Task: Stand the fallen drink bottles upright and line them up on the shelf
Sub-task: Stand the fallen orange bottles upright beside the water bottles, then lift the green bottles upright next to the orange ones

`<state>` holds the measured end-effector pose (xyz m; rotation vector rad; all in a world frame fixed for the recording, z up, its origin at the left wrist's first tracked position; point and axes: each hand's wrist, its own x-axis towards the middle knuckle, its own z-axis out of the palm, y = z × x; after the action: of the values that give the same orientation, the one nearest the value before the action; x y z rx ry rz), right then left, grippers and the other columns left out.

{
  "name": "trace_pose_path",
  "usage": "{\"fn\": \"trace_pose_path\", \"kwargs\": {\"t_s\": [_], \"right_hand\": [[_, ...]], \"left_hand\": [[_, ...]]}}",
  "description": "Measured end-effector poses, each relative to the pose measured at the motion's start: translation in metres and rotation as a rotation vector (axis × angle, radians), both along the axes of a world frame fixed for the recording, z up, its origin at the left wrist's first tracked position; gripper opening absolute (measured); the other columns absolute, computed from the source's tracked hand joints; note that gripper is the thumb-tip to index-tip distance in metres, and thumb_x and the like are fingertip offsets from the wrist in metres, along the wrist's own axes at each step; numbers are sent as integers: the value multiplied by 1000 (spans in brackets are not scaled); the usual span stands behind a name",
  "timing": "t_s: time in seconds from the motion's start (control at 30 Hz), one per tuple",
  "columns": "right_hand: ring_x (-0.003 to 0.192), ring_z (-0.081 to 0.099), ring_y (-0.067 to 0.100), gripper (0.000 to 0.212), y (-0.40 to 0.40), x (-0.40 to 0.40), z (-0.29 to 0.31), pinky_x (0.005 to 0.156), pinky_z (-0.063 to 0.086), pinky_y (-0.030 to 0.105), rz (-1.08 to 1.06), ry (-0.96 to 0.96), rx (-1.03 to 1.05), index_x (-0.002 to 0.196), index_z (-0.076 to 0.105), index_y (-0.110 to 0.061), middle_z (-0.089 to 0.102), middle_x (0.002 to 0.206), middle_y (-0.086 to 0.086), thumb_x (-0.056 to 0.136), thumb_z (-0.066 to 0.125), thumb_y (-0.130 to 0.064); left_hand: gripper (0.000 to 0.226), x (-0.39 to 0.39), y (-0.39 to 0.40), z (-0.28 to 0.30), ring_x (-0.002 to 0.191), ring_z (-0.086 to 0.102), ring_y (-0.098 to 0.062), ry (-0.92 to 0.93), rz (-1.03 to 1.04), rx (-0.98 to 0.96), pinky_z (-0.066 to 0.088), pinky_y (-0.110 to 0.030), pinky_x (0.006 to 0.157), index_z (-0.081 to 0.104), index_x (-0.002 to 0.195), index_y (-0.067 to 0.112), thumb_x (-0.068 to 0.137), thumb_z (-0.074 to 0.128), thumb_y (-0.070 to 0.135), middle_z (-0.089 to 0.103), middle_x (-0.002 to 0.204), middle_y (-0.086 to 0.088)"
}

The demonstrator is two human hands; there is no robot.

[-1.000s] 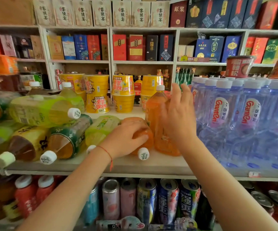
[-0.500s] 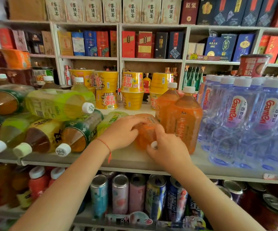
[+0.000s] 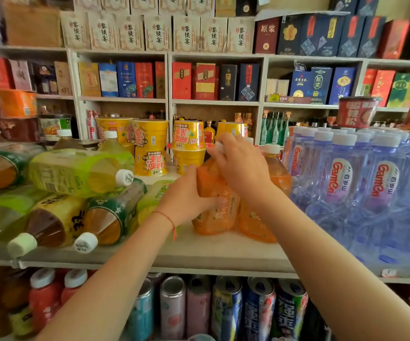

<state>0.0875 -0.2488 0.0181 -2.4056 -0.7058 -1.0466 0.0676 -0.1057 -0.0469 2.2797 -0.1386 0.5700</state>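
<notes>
An orange drink bottle (image 3: pixel 213 193) stands nearly upright on the pale shelf (image 3: pixel 199 252), its base on the board. My left hand (image 3: pixel 186 195) grips its left side at mid height. My right hand (image 3: pixel 238 163) grips its neck and white cap from above. Directly right of it stands another orange bottle (image 3: pixel 276 168), partly hidden by my right arm. To the left several tea bottles lie on their sides in a pile, among them a yellow-green one (image 3: pixel 81 171) on top and a green-labelled one (image 3: pixel 110 215) with its cap toward me.
Rows of blue water bottles (image 3: pixel 361 183) stand at the right of the shelf. Yellow noodle cups (image 3: pixel 149 148) are stacked behind. Cans (image 3: pixel 226 308) and red bottles (image 3: pixel 44 294) fill the shelf below. Boxed goods line the back wall.
The orange bottle lay on its side under both hands; now it is raised to nearly upright. My right hand went from its cap end up to the neck.
</notes>
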Motion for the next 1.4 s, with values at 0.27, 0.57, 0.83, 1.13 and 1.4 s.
{"fn": "trace_pose_path", "kwargs": {"t_s": [0.27, 0.57, 0.83, 1.13, 1.4], "right_hand": [[122, 49, 31, 59, 7, 17, -9, 104, 34, 50, -148, 53, -217, 141, 38, -23, 54, 127, 9, 96, 44, -60], [137, 39, 40, 47, 8, 0, -25, 116, 28, 52, -105, -222, -204, 138, 51, -6, 46, 144, 22, 94, 58, -23], [141, 33, 26, 82, 55, -22, -80, 109, 40, 38, 266, 104, -643, 154, 27, -13, 33, 155, 7, 87, 71, -28], [144, 32, 24, 94, 78, -16, -100, 111, 36, 39, 287, 13, -584, 156, 28, -17, 36, 157, 4, 79, 80, -33], [125, 49, 23, 83, 68, -23, -91, 92, 49, 41, 364, 21, -238, 146, 43, -16, 50, 139, 3, 75, 83, -35]], "left_hand": [[86, 10, -21, 0, 100, 67, -23, 3, 110, 66, 54, -36, 74, 37, 137, 25, 71, 78, 62, 66, 115, 5], [58, -17, 0, 5, 97, 60, -12, -25, 81, 205, 47, -26, 76, 51, 140, 28, 90, 65, 53, 65, 116, 12], [44, -71, 48, -22, 125, 49, -27, -133, 344, 675, 32, -42, 110, 49, 137, 16, 96, 49, 34, 55, 134, -6], [84, -80, 56, -45, 78, 70, -26, -157, 484, 782, 27, -30, 51, 13, 157, 12, 92, 56, 43, 71, 90, -2], [35, -88, 53, -26, 56, 62, -27, -629, 294, 435, 38, -28, 43, 59, 109, 10, 82, 76, 23, 63, 70, -3]]}}
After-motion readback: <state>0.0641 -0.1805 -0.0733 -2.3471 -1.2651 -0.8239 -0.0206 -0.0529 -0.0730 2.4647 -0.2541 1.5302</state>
